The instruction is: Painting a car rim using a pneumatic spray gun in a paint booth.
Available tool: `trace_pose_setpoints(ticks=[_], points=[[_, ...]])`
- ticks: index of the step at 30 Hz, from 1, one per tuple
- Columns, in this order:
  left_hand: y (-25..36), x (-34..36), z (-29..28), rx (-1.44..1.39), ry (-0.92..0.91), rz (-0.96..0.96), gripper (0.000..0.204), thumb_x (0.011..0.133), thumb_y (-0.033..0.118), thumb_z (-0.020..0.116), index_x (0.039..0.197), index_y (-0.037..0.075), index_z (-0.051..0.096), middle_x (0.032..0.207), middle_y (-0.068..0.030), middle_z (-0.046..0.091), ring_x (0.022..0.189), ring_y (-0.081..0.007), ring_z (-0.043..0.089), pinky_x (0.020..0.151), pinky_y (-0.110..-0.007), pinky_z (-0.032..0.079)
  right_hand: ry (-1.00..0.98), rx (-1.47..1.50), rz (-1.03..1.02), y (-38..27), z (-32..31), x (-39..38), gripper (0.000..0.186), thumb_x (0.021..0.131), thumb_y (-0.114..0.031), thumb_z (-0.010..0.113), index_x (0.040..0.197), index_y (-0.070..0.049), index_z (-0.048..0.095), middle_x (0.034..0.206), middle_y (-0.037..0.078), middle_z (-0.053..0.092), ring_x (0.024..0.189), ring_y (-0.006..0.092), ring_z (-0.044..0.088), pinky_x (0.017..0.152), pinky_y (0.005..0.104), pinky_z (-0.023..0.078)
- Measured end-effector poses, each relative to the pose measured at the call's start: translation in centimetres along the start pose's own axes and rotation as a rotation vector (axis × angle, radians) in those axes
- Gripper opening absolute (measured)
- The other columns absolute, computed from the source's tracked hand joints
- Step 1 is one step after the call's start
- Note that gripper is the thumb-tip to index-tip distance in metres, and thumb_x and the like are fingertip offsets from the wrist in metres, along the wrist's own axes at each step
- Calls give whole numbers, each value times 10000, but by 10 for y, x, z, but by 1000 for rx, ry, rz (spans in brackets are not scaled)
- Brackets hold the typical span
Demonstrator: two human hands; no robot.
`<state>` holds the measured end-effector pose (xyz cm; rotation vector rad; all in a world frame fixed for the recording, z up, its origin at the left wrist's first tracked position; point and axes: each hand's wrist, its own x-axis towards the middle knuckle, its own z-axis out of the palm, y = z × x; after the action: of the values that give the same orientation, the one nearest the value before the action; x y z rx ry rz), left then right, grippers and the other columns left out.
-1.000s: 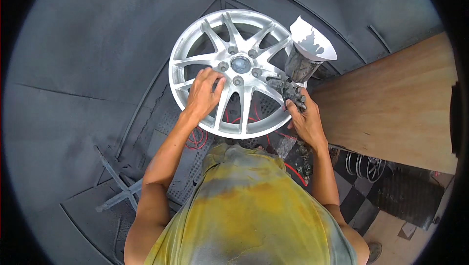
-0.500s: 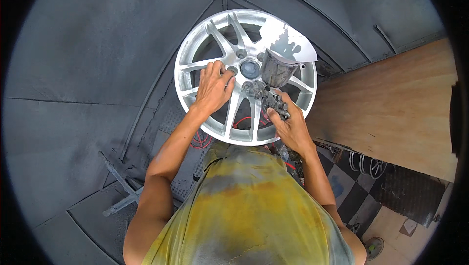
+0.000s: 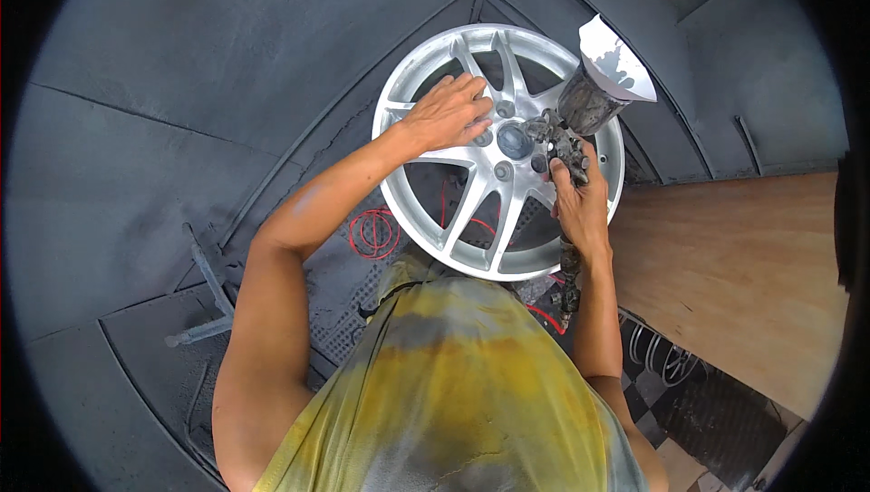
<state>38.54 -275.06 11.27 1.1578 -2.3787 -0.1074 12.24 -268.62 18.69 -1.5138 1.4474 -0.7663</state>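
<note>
A big silver wheel [image 3: 519, 175] is sitting in front of the person, just past the yellow and gray shirt [image 3: 453, 365]. The right hand [image 3: 584, 207] is holding a dirty spray gun [image 3: 569, 161], with its fingers wrapping around the handle. The gun is hanging over the right part of the wheel, and its nose is pointing left, near the round middle cap [image 3: 516, 140]. A dark cup [image 3: 589, 107] is standing on the gun, leaning right, and white paper [image 3: 603, 43] with gray paint spots is poking out of its top. The left hand [image 3: 450, 113] is reaching over the wheel's left spokes, fingers bending; I cannot tell if they are gripping anything. A red hose [image 3: 373, 235] is lying in loops below. A wooden board [image 3: 725, 256] is standing at the right.
</note>
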Motion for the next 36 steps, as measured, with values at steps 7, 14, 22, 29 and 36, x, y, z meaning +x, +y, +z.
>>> trace_pose_setpoints(ticks=[7,14,22,29,36], points=[[-17,-6,-2,-115,-33,-84,285,962,331,675,989,55,606,950,-133,603,897,-351,639,791,-478,504,-89,126,-21,-19,12,-12,408,1009,-147,605,1401,-59,538,843,23,672,567,63,516,489,253,425],[-24,-40,-21,-13,-142,-341,415,1034,394,568,931,6,673,953,-209,682,886,-419,675,784,-514,526,-5,11,-130,-6,-14,-6,413,985,-171,629,1356,-11,547,911,142,708,820,188,674,772,355,530],[1,-50,-14,-73,-24,-494,485,1046,416,537,971,-45,669,979,-271,689,916,-458,659,854,-529,493,269,-180,-5,44,-95,-42,325,1022,-164,615,1319,-43,566,799,79,665,656,117,592,601,305,495],[37,-55,-12,-37,35,-553,496,1039,424,548,978,-55,662,985,-274,687,910,-465,665,843,-537,499,166,-35,97,51,-129,-139,326,1027,-183,619,1329,-70,571,754,41,634,552,86,523,471,293,430],[91,-75,-1,171,30,-576,400,1056,308,537,987,-64,663,1073,-259,589,1073,-433,571,936,-511,480,-40,54,93,53,-114,-177,337,1014,-140,643,1317,-17,562,907,116,701,774,134,639,714,317,535]])
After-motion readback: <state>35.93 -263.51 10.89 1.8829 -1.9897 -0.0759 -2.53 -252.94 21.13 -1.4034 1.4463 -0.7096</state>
